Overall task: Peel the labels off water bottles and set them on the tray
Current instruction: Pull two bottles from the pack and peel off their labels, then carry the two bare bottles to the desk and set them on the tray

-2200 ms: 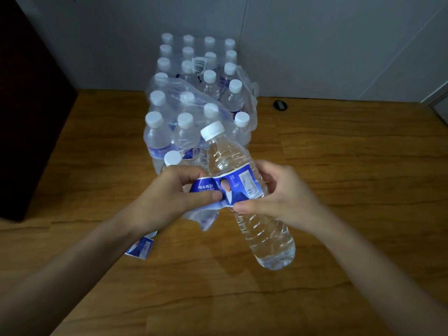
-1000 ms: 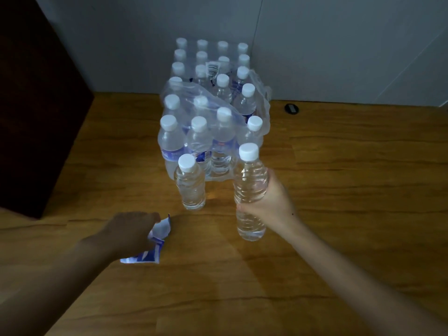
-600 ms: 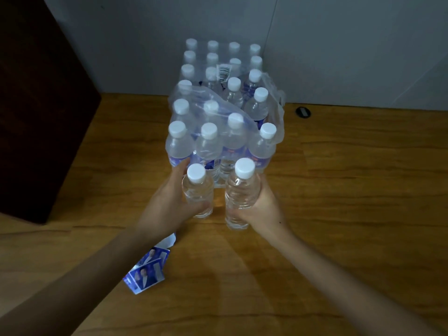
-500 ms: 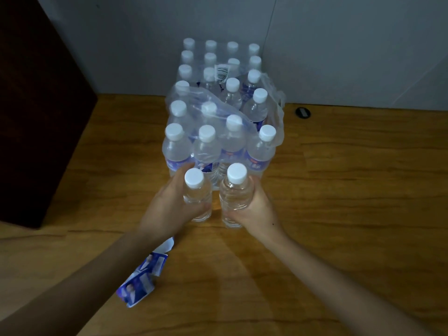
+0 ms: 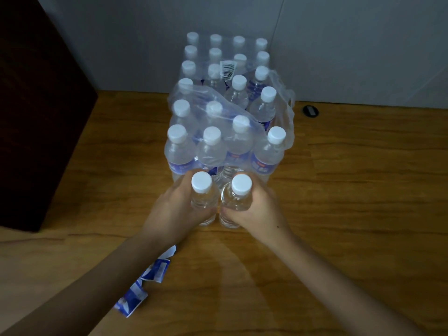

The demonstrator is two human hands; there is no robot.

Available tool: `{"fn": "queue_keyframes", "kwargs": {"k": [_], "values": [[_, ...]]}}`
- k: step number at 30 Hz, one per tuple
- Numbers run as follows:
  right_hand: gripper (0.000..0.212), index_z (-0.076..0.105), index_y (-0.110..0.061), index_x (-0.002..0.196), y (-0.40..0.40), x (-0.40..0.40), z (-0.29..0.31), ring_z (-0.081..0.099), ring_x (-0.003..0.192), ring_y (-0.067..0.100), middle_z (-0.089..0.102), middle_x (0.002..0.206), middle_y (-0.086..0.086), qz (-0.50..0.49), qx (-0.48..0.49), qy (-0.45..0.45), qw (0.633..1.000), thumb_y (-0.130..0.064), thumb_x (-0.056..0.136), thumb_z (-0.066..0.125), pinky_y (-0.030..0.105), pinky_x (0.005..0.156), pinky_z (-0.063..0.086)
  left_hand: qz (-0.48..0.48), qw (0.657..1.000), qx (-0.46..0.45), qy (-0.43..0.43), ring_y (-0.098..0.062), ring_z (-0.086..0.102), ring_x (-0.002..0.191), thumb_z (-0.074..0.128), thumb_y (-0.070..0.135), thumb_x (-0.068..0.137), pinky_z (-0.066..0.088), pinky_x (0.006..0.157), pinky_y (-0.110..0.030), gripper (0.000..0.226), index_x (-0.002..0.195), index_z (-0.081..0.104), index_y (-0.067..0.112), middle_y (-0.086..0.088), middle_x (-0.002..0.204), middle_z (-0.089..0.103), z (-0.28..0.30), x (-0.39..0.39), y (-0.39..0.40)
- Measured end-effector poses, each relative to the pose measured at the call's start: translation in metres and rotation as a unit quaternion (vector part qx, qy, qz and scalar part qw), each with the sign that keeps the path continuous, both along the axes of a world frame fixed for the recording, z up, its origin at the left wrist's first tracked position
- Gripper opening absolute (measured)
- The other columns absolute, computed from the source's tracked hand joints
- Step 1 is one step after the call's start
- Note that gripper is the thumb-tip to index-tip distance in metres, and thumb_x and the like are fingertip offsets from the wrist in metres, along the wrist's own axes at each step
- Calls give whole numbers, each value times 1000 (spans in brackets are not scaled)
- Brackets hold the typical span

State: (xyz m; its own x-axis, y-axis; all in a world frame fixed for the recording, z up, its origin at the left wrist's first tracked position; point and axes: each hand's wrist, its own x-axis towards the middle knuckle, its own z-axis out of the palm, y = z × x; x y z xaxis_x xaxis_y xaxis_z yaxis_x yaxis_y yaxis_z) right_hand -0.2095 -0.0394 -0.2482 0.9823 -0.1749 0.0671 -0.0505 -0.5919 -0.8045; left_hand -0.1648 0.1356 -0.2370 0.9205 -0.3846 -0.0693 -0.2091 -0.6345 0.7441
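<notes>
Both hands were closed on bare bottles. The left hand (image 5: 174,214) was wrapped around the left peeled bottle (image 5: 202,202), fingers curled behind it and thumb across the front; the right hand (image 5: 257,209) held the right peeled bottle (image 5: 236,202) the same way from the other side. Both bottles stood upright on the wooden tabletop (image 5: 351,202), white caps up, sides touching or very nearly so; the contact line was hidden between the thumbs.

Change noted: a second earlier the left hand had been down at the discarded labels while the right hand alone was setting its bottle down, apart from the other. In the last half second the two bottles were squeezed together into a pair and slid close against the pack. Judgement: label removal was finished for these two; this step was tidying and placement.

Directly beyond the fingertips, just behind both bottles, stood the shrink-wrapped pack of labelled water bottles (image 5: 225,146), its plastic film (image 5: 218,105) torn open at the near end. The front-row bottles still carried blue labels. Whether the held pair touched that row could not be told.

Under the left forearm, toward the body, lay the peeled labels (image 5: 145,282), crumpled blue-and-white strips on the tabletop, well clear of both hands.

No tray was visible; the bottles rested on bare wood.

Far right of the pack, a small dark disc (image 5: 310,111) sat on the tabletop near the wall.
</notes>
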Motion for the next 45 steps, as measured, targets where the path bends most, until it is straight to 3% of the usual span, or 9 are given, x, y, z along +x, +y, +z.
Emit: {"fn": "queue_keyframes", "kwargs": {"k": [6, 11, 15, 19, 25, 28, 34, 38, 45], "values": [[44, 59, -23, 97, 3, 5, 37, 64, 85, 9, 68, 91, -9, -30, 10, 47, 998, -29, 61, 84, 28, 71, 52, 26, 999, 12, 16, -14, 60, 93, 77, 35, 72, 51, 77, -35, 44, 108, 52, 29, 8, 104, 63, 31, -6, -13], [41, 55, -28, 93, 3, -4, 142, 61, 78, 4, 63, 84, -14, -6, 15, 59, 998, -24, 64, 83, 19, 65, 48, 59, 997, 11, 48, -18, 62, 94, 78, 31, 71, 51, 79, -38, 50, 114, 54, 22, 5, 104, 65, 122, -18, -13], [43, 54, -28, 95, 8, -18, 261, 55, 70, -10, 56, 77, -21, 11, 6, 82, 997, -26, 64, 84, 5, 59, 39, 67, 993, 20, 92, -21, 64, 97, 78, 33, 70, 52, 81, -39, 52, 115, 53, 26, 3, 107, 67, 241, -30, -6], [52, 52, -34, 99, 15, -40, 404, 55, 80, -18, 57, 85, -25, -5, 32, 105, 994, -23, 62, 86, 2, 65, 41, 62, 992, 29, 104, -25, 62, 98, 80, 27, 69, 49, 78, -36, 58, 119, 51, 24, 0, 113, 64, 394, -47, 1], [55, 54, -32, 103, 24, -72, 622, 60, 89, -1, 64, 99, -8, -18, 33, 106, 994, -21, 60, 88, 9, 72, 44, 25, 996, 23, 82, -31, 62, 99, 81, 26, 69, 50, 75, -39, 61, 122, 51, 18, -5, 117, 62, 619, -71, 12], [57, 55, -26, 105, 31, -85, 706, 55, 93, -11, 61, 102, -7, -20, 21, 92, 995, -20, 59, 88, 4, 75, 40, 22, 997, 8, 77, -29, 61, 102, 80, 25, 70, 50, 77, -38, 62, 125, 50, 19, -5, 120, 61, 699, -84, 21], [59, 56, -25, 107, 53, -96, 794, 55, 90, -6, 60, 104, -7, -6, 5, 80, 997, -19, 59, 89, 1, 75, 40, 24, 998, 5, 52, -26, 62, 96, 79, 29, 70, 53, 78, -43, 60, 122, 51, 21, -4, 116, 62, 784, -100, 45], [57, 54, -28, 103, 69, -89, 816, 53, 90, -19, 56, 97, -21, 19, 0, 66, 998, -15, 59, 89, -1, 72, 38, 31, 999, 0, 45, -25, 63, 97, 79, 33, 70, 54, 79, -42, 57, 119, 53, 20, -3, 114, 63, 806, -100, 66], [57, 62, -19, 109, 113, -48, 817, 58, 91, 3, 63, 100, -10, 120, -14, 75, 990, -19, 58, 89, 1, 77, 38, 164, 985, 2, 54, -29, 61, 101, 76, 28, 73, 49, 78, -36, 56, 122, 52, 20, -3, 121, 60, 815, -103, 107]]}}
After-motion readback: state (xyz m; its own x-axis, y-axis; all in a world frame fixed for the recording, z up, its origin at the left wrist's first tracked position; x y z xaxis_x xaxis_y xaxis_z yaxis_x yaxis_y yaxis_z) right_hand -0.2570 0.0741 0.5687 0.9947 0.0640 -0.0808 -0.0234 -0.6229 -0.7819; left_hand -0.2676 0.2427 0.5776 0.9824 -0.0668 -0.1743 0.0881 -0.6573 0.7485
